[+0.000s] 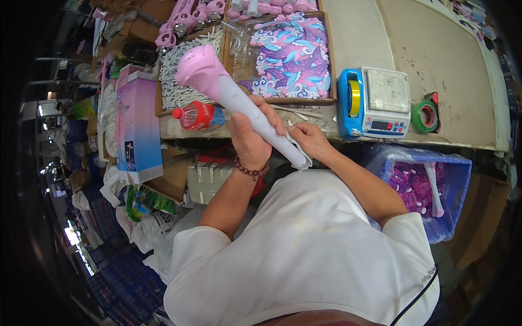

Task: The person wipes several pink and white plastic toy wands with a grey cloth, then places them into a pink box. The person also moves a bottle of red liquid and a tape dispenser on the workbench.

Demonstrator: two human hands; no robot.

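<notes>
A toy wand with a pink plastic head (pixel 197 69) and a whitish tubular handle (pixel 248 110) slants across the view in front of my body. My left hand (pixel 251 140), with a beaded bracelet at its wrist, is wrapped around the handle. By the handle's lower end, my right hand (pixel 308 138) pinches a thin white strip (pixel 304 153), which looks like a cord or loop lying along the handle. The handle's tip is close to my white shirt (pixel 310 228). Just left of the handle lies a drink bottle (pixel 200 115) with a red cap and label.
Across the workbench stand a box of white cord loops (pixel 171 87), a box of purple-blue printed cutouts (pixel 291 57), a digital scale (pixel 387 102), a blue tape dispenser (pixel 349 104) and green tape (pixel 424 116). A blue crate (pixel 452 199) holding pink bottles sits below, right; a gift box (pixel 140 122) stands left.
</notes>
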